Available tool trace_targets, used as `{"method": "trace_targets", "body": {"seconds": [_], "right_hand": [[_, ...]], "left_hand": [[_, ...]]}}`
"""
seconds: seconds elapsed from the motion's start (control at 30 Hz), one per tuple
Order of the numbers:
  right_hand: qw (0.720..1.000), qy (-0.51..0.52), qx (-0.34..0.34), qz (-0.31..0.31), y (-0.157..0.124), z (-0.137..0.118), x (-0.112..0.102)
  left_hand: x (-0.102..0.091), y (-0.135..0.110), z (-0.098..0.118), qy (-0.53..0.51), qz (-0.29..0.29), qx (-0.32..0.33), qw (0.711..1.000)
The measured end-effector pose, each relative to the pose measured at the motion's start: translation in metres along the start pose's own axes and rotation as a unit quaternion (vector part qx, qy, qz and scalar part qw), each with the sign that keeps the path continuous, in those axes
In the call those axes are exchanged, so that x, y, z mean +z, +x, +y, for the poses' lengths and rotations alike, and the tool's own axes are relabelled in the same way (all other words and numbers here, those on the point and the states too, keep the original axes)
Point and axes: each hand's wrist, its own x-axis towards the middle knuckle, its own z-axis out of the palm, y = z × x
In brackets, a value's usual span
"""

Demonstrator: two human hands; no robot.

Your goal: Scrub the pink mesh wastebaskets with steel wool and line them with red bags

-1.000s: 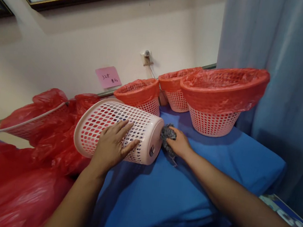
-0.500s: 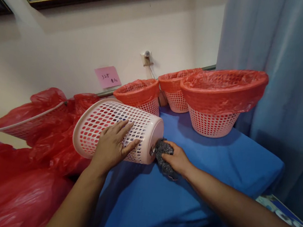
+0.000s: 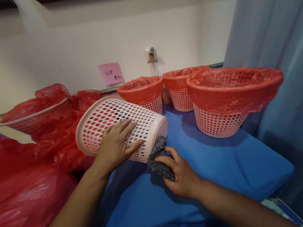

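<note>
A pale pink perforated plastic basket (image 3: 150,122) lies on its side on a blue cloth-covered surface (image 3: 136,199), its closed base toward the right. My left hand (image 3: 116,144) rests on the basket's side, fingers spread over the holes. In my right hand (image 3: 182,169) is a bunched dark grey cloth (image 3: 158,158), gripped between thumb and fingers. The cloth touches the lower edge of the basket's base.
Behind stand pink baskets lined with red bags: a left one (image 3: 152,104), a middle one (image 3: 182,99) and a larger right one (image 3: 217,123). Red plastic bags (image 3: 17,185) heap at left beside a tilted basket (image 3: 27,123). A blue curtain (image 3: 296,46) hangs at right.
My right hand has moved the grey cloth from the face of the basket's base to its lower near edge. My left hand stays on the basket's side. The view has shifted slightly.
</note>
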Motion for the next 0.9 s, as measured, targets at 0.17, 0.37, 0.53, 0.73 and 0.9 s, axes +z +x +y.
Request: {"method": "trace_targets", "body": {"seconds": [0.17, 0.37, 0.53, 0.73, 0.9], "right_hand": [[0.982, -0.059, 0.168, -0.066, 0.014, 0.020, 0.003], [0.968, -0.020, 0.249, 0.005, 0.056, 0.043, -0.008], [0.975, 0.037, 0.128, 0.180, 0.044, 0.025, -0.014], [0.992, -0.067, 0.105, -0.021, 0.020, 0.024, 0.005], [0.969, -0.048, 0.234, 0.067, 0.039, 0.046, -0.002]], "left_hand": [[0.001, -0.002, 0.000, -0.002, 0.001, -0.008, 1.000], [0.002, -0.004, -0.001, -0.005, 0.006, -0.011, 1.000], [0.004, -0.005, -0.001, 0.003, 0.011, -0.008, 1.000], [0.006, -0.007, -0.004, 0.003, 0.016, -0.011, 1.000], [0.007, -0.012, -0.003, 0.004, 0.024, -0.018, 1.000]]}}
